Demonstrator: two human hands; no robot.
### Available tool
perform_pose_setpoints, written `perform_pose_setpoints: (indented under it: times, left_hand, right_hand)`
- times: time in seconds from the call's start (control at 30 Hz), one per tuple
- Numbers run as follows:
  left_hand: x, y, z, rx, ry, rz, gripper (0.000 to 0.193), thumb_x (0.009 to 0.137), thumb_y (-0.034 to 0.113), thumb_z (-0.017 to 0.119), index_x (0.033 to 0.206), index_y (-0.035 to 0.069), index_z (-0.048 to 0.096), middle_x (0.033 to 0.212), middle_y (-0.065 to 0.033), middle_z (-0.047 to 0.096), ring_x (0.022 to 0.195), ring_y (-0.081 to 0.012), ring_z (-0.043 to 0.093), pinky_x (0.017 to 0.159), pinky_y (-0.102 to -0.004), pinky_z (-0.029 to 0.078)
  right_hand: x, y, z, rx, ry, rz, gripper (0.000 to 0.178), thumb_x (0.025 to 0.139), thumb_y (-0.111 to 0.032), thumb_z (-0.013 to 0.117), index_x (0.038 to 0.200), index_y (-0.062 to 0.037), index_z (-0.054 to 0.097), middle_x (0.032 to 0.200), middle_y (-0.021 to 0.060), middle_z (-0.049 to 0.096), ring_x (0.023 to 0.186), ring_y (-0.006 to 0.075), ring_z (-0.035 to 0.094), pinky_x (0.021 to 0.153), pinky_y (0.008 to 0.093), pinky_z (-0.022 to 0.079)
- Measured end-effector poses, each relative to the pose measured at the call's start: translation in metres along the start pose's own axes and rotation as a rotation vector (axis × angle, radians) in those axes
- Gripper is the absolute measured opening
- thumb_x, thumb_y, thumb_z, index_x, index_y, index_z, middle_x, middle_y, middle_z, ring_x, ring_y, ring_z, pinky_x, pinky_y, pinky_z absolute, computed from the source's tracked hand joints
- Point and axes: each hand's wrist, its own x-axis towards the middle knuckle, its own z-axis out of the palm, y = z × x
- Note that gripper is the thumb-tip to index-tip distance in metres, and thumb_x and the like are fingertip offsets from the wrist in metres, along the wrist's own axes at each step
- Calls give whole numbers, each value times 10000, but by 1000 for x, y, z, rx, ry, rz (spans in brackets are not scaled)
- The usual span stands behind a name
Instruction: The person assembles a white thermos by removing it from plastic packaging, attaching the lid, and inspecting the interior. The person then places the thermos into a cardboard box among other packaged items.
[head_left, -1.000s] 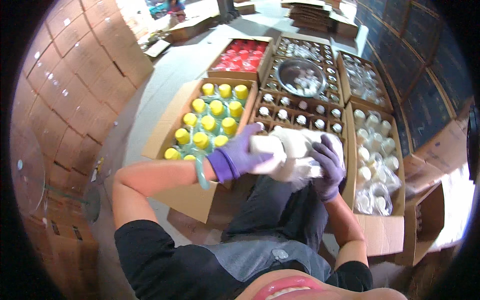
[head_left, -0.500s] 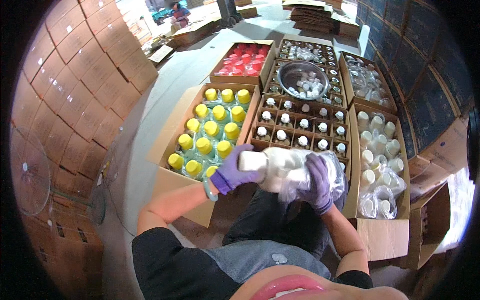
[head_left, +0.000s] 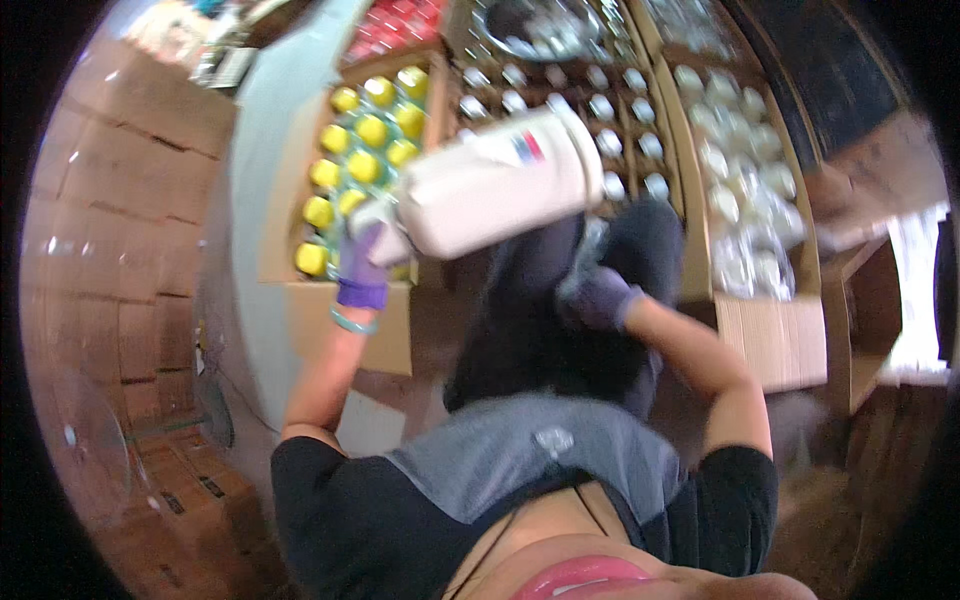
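My left hand (head_left: 363,258), in a purple glove, is closed round the capped end of a large white plastic bottle (head_left: 500,190). The bottle lies tilted in the air, its base up to the right and a small coloured label patch near it. Over my lap my right hand (head_left: 598,298), also gloved, is closed on a clear plastic bag (head_left: 594,238), blurred by motion. Below the bottle, to the left, is a carton of yellow-capped bottles (head_left: 365,165). Behind it stands a divided carton of white-capped bottles (head_left: 600,107).
A carton of bagged white-capped bottles (head_left: 735,160) stands to the right. Red-capped bottles (head_left: 400,25) and a metal bowl (head_left: 490,40) of white caps are at the back. Stacked cartons (head_left: 100,250) line the left side, with a fan (head_left: 80,450) by them.
The bag has come off the white bottle. My left hand has swung the bottle left, base up; my right hand has dropped to my lap. The view has tipped downward.
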Motion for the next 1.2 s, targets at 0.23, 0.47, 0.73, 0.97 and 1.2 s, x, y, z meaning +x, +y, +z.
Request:
perform_pose_setpoints:
  times: [0.23, 0.47, 0.73, 0.97, 1.2]
  left_hand:
    - [-28, 20, 44, -2, -32, 28, 749, 851, 279, 644, 1507, 53, 360, 1428, -183, 493, 1318, -361, 504, 1104, -509, 429]
    - [-35, 4, 70, 111, -295, 45, 748, 906, 373, 589, 1515, 15, 342, 1463, -170, 477, 1355, -316, 476, 1134, -461, 386]
    - [-39, -20, 59, 516, -272, -101, 799, 951, 483, 617, 1523, 16, 313, 1531, -181, 411, 1338, -312, 503, 1123, -437, 404]
    - [-46, 20, 89, 590, -430, 187, 949, 834, 494, 781, 1514, 26, 313, 1477, -217, 468, 1310, -328, 528, 1092, -442, 428]
    - [-30, -11, 64, 11, -266, -893, 546, 1036, 420, 462, 1457, 73, 456, 1428, -125, 547, 1279, -296, 553, 1066, -485, 458]
  right_hand:
    - [-70, 37, -110, 943, 509, 248, 256, 897, -308, 704, 951, -60, 741, 784, 109, 713, 755, 237, 716, 707, 374, 558]
    - [-75, 60, -101, 1371, 641, 254, 1298, 661, -495, 886, 1612, -66, 114, 1605, 162, 284, 1481, 293, 305, 1204, 442, 275]
    - [-100, 25, -111, 943, 821, 143, 1143, 686, -550, 834, 1550, -32, 293, 1521, 280, 357, 1396, 436, 407, 1140, 525, 350]
    - [-130, 16, -82, 1365, 811, 474, 1266, 672, -617, 830, 1565, 35, 214, 1558, 210, 361, 1388, 330, 448, 1164, 408, 340]
    - [-120, 42, -123, 641, 875, -39, 1177, 597, -505, 859, 1497, 61, 353, 1504, 303, 376, 1378, 434, 426, 1142, 478, 343]
